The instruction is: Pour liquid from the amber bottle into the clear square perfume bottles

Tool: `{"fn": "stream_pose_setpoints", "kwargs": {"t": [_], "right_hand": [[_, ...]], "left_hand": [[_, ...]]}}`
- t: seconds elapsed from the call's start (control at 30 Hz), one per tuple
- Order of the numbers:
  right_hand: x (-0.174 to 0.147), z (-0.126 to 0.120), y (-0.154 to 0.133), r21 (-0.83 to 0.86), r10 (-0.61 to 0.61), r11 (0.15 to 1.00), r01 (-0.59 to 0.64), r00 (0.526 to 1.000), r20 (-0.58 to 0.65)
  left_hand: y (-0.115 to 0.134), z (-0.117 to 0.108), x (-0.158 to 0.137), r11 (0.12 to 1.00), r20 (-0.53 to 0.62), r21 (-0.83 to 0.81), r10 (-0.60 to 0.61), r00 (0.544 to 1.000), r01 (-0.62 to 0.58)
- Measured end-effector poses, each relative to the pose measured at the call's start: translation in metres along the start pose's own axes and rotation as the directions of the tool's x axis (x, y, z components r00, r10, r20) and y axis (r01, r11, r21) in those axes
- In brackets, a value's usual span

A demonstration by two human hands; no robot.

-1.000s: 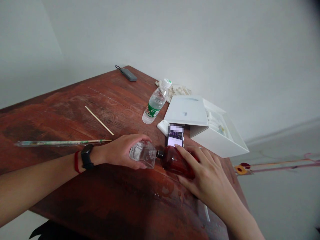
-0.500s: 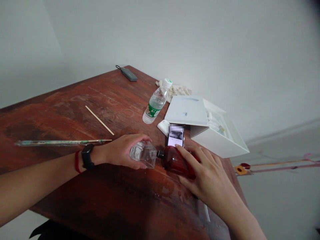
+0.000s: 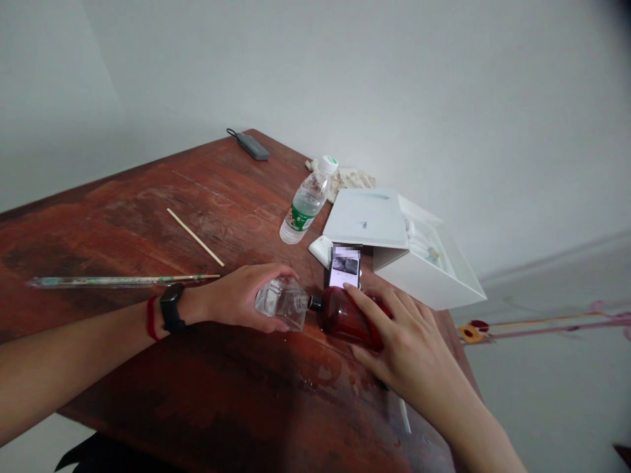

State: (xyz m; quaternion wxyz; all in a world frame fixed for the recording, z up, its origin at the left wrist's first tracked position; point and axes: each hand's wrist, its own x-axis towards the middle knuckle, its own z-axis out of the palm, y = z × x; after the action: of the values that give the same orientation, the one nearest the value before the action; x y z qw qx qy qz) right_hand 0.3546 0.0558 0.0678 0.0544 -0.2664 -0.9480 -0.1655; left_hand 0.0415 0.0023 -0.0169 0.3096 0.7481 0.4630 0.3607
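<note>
My left hand (image 3: 251,299) is closed around a small clear plastic bottle (image 3: 283,303) lying sideways in the grip, its neck pointing right. My right hand (image 3: 394,328) wraps a dark red bottle (image 3: 345,315), also tilted on its side, with its black neck (image 3: 314,303) facing left. The two necks meet or nearly meet; I cannot tell whether they touch. Whether liquid passes between them does not show. Just behind the red bottle, a phone (image 3: 345,266) with a lit screen leans near the white box.
Behind my hands stand a water bottle (image 3: 306,200) with a green label and a white box (image 3: 367,217). A white case (image 3: 321,251) lies beside the phone. On the left are a wooden stick (image 3: 194,236) and wrapped chopsticks (image 3: 113,281). Water drops wet the wooden table (image 3: 221,374).
Both hands keep their hold on the two bottles, in nearly the same pose. The whole view has shifted very slightly.
</note>
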Motion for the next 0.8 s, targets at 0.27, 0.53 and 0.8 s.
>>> {"fn": "stream_pose_setpoints", "kwargs": {"t": [0.27,0.53,0.8], "right_hand": [[-0.0006,0.0,-0.0016,0.019,0.011,1.0,-0.011,1.0,0.017],[0.0017,-0.0041,-0.002,0.001,-0.002,1.0,0.002,1.0,0.021],[0.0019,-0.0049,-0.0024,-0.012,0.009,1.0,-0.009,0.999,0.039]], "left_hand": [[-0.0023,0.0008,0.0006,1.0,-0.006,0.001,0.008,1.0,-0.008],[-0.0009,0.0015,-0.0006,1.0,-0.01,0.004,0.0,1.0,0.0],[-0.0007,0.0018,0.0002,1.0,-0.009,-0.01,-0.012,1.0,0.012]]}}
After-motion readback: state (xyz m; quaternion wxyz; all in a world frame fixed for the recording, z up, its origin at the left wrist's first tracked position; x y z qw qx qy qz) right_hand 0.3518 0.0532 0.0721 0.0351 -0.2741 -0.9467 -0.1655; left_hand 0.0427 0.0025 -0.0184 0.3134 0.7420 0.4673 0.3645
